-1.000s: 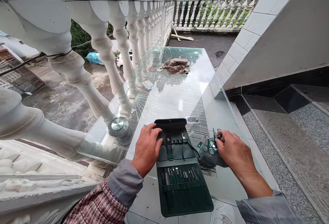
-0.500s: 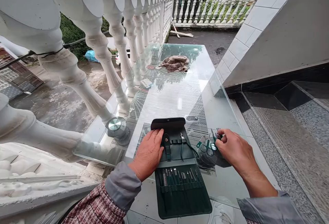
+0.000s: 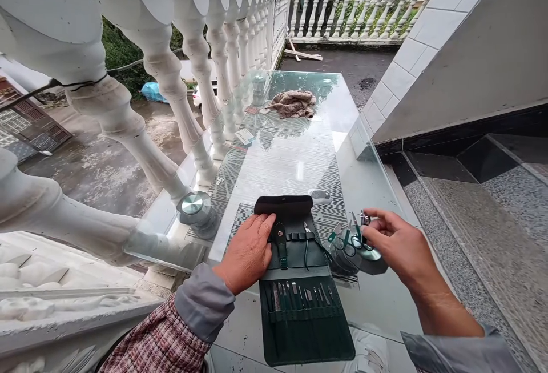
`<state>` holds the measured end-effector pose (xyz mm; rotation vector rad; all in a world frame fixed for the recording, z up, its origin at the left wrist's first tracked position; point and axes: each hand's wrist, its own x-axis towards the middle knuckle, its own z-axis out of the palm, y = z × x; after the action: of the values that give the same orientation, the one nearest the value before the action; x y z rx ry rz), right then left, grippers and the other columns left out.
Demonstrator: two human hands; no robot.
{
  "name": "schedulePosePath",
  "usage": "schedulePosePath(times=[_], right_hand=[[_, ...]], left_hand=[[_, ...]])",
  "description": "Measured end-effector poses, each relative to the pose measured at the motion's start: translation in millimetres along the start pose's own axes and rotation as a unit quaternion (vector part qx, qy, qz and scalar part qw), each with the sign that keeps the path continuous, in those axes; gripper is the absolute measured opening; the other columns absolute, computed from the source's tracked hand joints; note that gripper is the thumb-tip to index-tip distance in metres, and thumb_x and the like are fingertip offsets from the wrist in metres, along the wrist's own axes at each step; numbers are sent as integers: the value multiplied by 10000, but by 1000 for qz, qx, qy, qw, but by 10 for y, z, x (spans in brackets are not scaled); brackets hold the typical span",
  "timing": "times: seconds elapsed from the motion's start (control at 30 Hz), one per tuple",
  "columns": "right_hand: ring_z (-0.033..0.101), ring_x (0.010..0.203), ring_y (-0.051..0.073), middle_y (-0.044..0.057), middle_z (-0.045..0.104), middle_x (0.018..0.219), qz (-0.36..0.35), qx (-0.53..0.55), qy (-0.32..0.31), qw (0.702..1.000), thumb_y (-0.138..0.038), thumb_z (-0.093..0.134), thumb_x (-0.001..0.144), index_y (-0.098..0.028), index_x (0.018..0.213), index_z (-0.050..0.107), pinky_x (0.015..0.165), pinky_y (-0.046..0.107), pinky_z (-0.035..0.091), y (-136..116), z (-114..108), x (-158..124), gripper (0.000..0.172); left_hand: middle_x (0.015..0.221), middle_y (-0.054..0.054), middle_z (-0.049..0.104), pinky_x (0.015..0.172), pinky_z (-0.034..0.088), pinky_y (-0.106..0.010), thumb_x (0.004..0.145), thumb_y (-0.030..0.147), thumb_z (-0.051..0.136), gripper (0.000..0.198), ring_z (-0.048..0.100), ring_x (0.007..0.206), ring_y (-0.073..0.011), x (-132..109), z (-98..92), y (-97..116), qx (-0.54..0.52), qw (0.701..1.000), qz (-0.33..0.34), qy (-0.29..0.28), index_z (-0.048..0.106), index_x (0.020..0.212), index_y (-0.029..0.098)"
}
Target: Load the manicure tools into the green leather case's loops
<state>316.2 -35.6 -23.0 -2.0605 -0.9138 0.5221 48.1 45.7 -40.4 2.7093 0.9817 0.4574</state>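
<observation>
1. On the table [image 3: 368,190], one open case [image 3: 308,339] is filled with one nipper [image 3: 306,228] and several slim tools [image 3: 294,289].
2. Left hand [image 3: 247,252] is laid flat on it.
3. Right hand [image 3: 400,241], beside scissors [image 3: 346,238]: grip cannot be told.

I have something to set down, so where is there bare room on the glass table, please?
The glass looks bare between the grey oval object and the brown cloth, and on the right side beyond the right hand. It is crowded around the green case, scissors and left hand.

Right grip [image 3: 400,241] now looser, fingers wider apart
</observation>
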Motion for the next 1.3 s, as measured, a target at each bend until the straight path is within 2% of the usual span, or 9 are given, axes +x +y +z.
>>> schedulePosePath(times=[0.1, 0.23, 0.47, 0.7, 0.9, 1.13, 1.3], right_hand=[[503, 544, 126, -50, 502, 601, -22, 145, -87, 985, -342, 619, 639, -169, 1003, 565, 559, 279, 437, -105, 163, -142, 407], [488, 564, 117, -57, 482, 612, -72, 142, -157, 975, -300, 590, 686, -174, 1064, 570, 588, 275, 430, -239, 383, -306, 399], [492, 594, 119, -41, 502, 658, -110, 113, -125, 980, -308, 572, 719, -182, 1050, 585, 623, 280, 433, -373, 578, -349, 355], [530, 616, 134, -25, 563, 657, -159, 23, -122, 979, -279, 547, 734, -200, 1017, 603, 644, 284, 429, -424, 703, -320, 298], [539, 597, 139, -22, 593, 660, -160, -21, -143, 976, -305, 530, 746, -203, 993, 619, 637, 295, 426, -402, 716, -278, 282], [555, 868, 207, 57, 637, 883, -261, -98, -120, 953, -292, 478, 828, -204, 920, 657, 788, 352, 423, -379, 720, -248, 220], [521, 867, 213, 67, 610, 875, -302, -152, -120, 933, -278, 438, 889, -195, 860, 665, 805, 359, 409, -334, 730, -252, 243]], left_hand=[[1284, -127, 494, 1041, 386, -440, 761, 79, 477, 570, 444, 1187, -248, -3, -14, 31, -12, 1000, 10, -5, 360, 1317, 124], [1285, -114, 494, 1042, 384, -437, 752, 75, 482, 573, 446, 1183, -246, -5, -21, 56, -16, 1000, 17, -6, 370, 1311, 135], [1271, -118, 505, 1022, 396, -443, 751, 94, 501, 577, 448, 1174, -251, -17, -45, 63, -23, 999, 25, -16, 370, 1311, 140], [1266, -122, 496, 1039, 369, -439, 770, 107, 500, 554, 435, 1173, -260, -45, -39, 70, -8, 999, 28, -35, 378, 1310, 117], [1269, -116, 493, 1052, 349, -431, 792, 126, 501, 530, 439, 1162, -258, -61, -12, 61, 4, 999, 35, -34, 384, 1309, 113], [1244, -106, 513, 1051, 345, -429, 797, 142, 507, 518, 447, 1144, -257, -55, -13, 68, 4, 999, 30, -32, 395, 1302, 114], [1224, -98, 525, 1032, 359, -433, 799, 140, 495, 506, 464, 1127, -251, -52, -25, 79, 1, 999, 25, -35, 399, 1296, 143]])
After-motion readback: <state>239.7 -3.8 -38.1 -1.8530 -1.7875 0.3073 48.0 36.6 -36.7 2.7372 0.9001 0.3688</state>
